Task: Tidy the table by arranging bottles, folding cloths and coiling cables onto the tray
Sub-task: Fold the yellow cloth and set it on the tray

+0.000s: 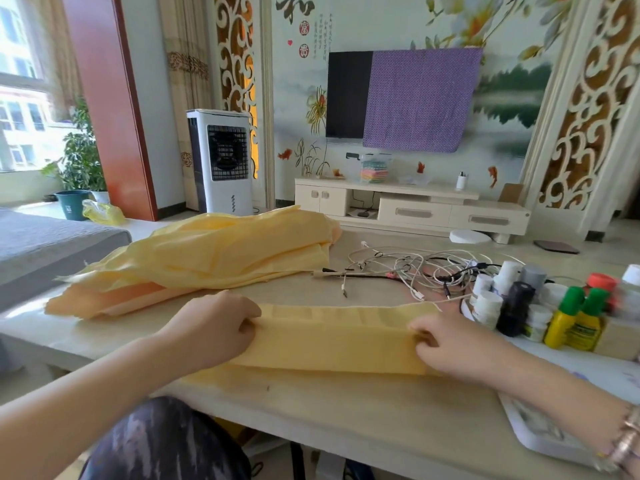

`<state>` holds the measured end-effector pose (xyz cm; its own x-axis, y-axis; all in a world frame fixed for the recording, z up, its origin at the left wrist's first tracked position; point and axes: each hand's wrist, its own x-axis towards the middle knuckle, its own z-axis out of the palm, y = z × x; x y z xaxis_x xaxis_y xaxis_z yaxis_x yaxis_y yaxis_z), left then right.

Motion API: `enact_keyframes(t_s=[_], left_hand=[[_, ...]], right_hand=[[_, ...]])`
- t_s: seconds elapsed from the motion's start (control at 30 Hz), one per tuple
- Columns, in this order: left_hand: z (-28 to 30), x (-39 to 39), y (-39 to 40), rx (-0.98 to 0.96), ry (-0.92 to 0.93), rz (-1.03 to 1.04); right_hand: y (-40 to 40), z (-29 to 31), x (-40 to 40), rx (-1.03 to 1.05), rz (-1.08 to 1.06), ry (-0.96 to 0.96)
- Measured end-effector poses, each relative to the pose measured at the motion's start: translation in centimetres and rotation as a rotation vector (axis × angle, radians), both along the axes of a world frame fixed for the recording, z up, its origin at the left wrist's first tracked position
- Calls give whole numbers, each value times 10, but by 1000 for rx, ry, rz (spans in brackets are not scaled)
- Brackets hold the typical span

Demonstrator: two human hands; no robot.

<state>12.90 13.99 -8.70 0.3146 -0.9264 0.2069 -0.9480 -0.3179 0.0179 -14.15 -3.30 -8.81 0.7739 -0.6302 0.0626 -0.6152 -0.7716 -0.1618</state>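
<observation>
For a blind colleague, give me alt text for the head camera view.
Both hands, left hand and right hand, pinch the ends of a folded yellow cloth on a table. Behind lie more yellow cloths, tangled cables and bottles.

Home living room: wall-mounted television, low cabinet, air cooler.

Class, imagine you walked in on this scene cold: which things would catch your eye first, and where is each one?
First, the two hands, left and right, gripping the ends of a folded yellow cloth at the table's near edge. Behind it, to the left, lies a rumpled heap of yellow cloths. To the right are tangled cables, with clustered bottles beside them at the far right.
</observation>
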Motion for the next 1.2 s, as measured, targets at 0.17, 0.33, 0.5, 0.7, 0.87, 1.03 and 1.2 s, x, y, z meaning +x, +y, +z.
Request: enact_keyframes(t_s=[0.17, 0.33, 0.5, 0.7, 0.87, 1.03, 1.2], left_hand=[[-9, 19, -13, 140, 62, 89], [-14, 39, -30, -10, 112, 216], [-26, 55, -43, -63, 106, 250], [-40, 52, -47, -87, 70, 282], [-43, 38, -52, -254, 65, 149], [-43, -21, -83, -235, 288, -149], [-47, -58, -102, -124, 228, -186]], right_hand=[[-15, 1, 17, 34, -62, 73], [-40, -6, 42, -158, -157, -26], [-63, -15, 64, -270, -181, -3], [-70, -27, 67, -309, -202, 63], [-72, -29, 62, -280, -228, 96], [-74, -24, 58, -207, -245, 91], [-77, -14, 51, -246, -268, -39]])
